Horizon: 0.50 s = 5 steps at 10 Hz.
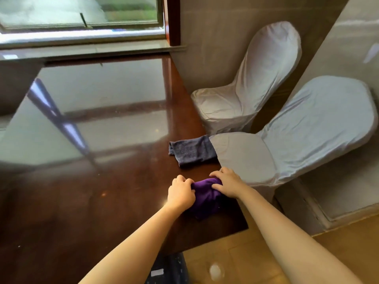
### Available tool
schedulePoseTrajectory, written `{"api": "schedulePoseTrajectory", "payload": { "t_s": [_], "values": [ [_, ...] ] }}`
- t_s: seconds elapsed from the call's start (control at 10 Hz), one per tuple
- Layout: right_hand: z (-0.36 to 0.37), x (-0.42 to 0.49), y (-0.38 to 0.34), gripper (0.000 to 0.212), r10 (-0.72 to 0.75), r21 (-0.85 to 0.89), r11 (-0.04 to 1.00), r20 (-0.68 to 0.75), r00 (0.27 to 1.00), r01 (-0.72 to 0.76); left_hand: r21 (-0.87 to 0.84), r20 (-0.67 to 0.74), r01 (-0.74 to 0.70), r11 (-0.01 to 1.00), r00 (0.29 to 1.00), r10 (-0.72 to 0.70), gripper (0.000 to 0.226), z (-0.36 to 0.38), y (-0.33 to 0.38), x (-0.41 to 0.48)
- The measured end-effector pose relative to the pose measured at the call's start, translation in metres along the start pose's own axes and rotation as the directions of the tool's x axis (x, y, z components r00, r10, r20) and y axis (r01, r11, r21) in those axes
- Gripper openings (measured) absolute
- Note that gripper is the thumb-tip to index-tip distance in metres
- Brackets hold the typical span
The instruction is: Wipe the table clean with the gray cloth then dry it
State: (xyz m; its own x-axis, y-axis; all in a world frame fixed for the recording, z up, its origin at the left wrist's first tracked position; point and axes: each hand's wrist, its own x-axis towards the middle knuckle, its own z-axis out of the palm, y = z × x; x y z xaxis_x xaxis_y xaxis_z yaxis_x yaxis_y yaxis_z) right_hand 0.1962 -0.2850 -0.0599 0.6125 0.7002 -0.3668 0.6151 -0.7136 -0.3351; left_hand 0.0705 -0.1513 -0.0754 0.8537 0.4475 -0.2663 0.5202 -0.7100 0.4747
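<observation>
A folded gray cloth (192, 151) lies on the glossy dark brown table (92, 140) at its right edge, beyond both hands. Nearer to me a crumpled purple cloth (206, 198) rests on the table by the same edge. My left hand (181, 192) grips the purple cloth's left side with curled fingers. My right hand (226, 183) clutches its upper right part. Neither hand touches the gray cloth, which sits about a hand's length farther away.
Two chairs in pale fabric covers stand right of the table, the near chair (297, 140) tucked against its edge, the far chair (252, 78) by the wall. A window sill (82, 41) borders the table's far end. Yellowish floor (256, 253) shows past the table's near right corner.
</observation>
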Motion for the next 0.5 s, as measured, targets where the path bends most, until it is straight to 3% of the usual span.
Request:
{"api": "schedulePoseTrajectory", "payload": {
  "t_s": [0.1, 0.3, 0.4, 0.5],
  "values": [
    [0.008, 0.017, 0.004, 0.030, -0.061, -0.013, 0.998, -0.060, 0.996, 0.060, 0.106, -0.058, -0.027, 0.994, 0.998, 0.034, 0.030, 0.007, -0.006, 0.008],
    [-0.002, 0.028, 0.008, 0.033, -0.147, -0.064, 0.987, 0.052, 0.988, 0.150, 0.106, -0.072, -0.022, 0.994, 0.997, 0.029, 0.031, 0.005, -0.018, 0.004],
    [-0.034, 0.029, -0.010, 0.042, -0.194, -0.069, 0.978, 0.022, 0.981, 0.195, 0.083, -0.113, 0.003, 0.997, 0.994, 0.006, 0.032, -0.013, -0.029, 0.002],
    [-0.083, 0.023, -0.043, 0.034, -0.345, 0.035, 0.937, -0.072, 0.936, 0.348, 0.114, -0.176, 0.036, 0.993, 0.984, -0.015, 0.031, -0.044, -0.042, -0.002]
  ]
}}
